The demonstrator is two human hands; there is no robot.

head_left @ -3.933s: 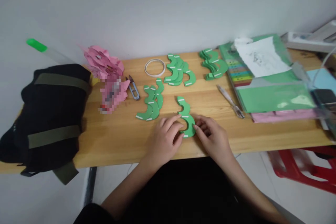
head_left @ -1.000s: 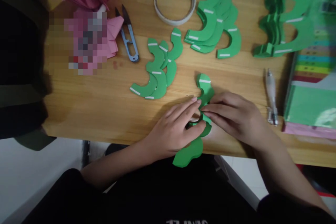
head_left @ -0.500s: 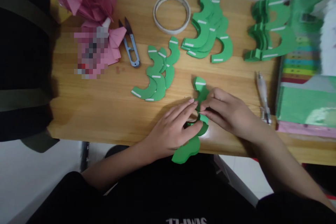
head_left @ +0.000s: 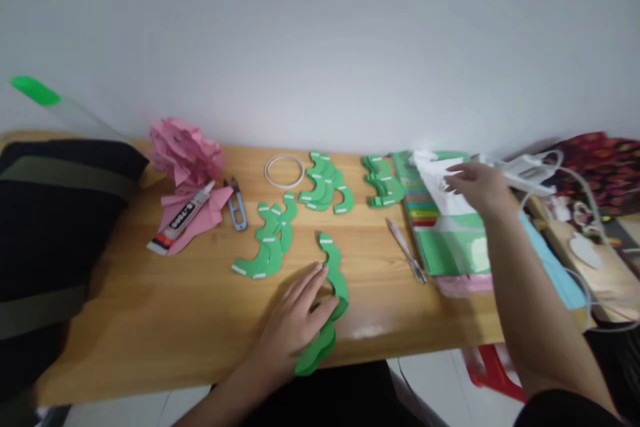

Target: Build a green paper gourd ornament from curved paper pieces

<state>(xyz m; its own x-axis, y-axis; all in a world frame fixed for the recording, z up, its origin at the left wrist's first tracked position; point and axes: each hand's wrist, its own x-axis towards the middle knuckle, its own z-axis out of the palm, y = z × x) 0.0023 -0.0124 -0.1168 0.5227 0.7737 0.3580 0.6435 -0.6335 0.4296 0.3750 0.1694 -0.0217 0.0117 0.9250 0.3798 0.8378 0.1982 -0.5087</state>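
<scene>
My left hand (head_left: 293, 320) lies flat with fingers stretched out on a chain of green curved paper pieces (head_left: 334, 280) near the table's front edge. The chain's lower end (head_left: 313, 353) hangs over the edge. My right hand (head_left: 475, 185) is far to the right, over the white sheet (head_left: 435, 180) on the stack of coloured paper (head_left: 445, 240). It is blurred by motion, and I cannot see whether it holds anything. More green curved pieces lie in piles (head_left: 270, 243) (head_left: 325, 190) (head_left: 383, 188) behind.
A roll of tape (head_left: 284, 171), small blue snips (head_left: 237, 208), a glue tube (head_left: 181, 219) and pink paper flowers (head_left: 183, 150) sit at the back left. A pen (head_left: 406, 251) lies beside the paper stack. A black bag (head_left: 50, 227) fills the left end. Cables and clutter crowd the right.
My right hand has left the green chain and moved up and right to the paper stack. The left hand stays on the chain. The camera has tilted up and back.
</scene>
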